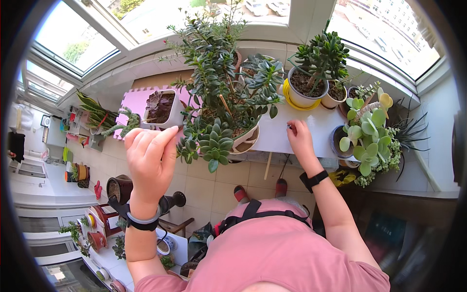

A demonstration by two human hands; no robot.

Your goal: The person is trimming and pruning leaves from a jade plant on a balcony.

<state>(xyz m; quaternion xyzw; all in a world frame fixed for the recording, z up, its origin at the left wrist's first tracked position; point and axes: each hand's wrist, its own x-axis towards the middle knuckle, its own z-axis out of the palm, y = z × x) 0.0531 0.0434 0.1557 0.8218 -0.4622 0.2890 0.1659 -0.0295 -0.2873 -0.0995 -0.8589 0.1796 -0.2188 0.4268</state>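
Observation:
My left hand [150, 160] is raised in front of a square white pot [174, 113] with a dark rosette succulent [155, 106]. Its thumb and forefinger meet, and I see nothing between them. A large leafy potted plant [215, 73] stands between my hands, with a jade-like succulent [215, 144] at its near side. My right hand [302, 140] is over the white table [281, 135], its fingertips pinching a small dark thing [289, 127] too small to name. Beyond this hand, a jade plant [321, 54] grows in a white pot on a yellow saucer [301, 106].
Pale round-leaved succulents [368, 135] and a blue pot [341, 140] stand at the right. A thin wooden stick [268, 166] juts from the table's near edge. Pink foam matting [135, 98] lies at the left. On the floor stands a dark pot [119, 188]. Windows [270, 12] line the back.

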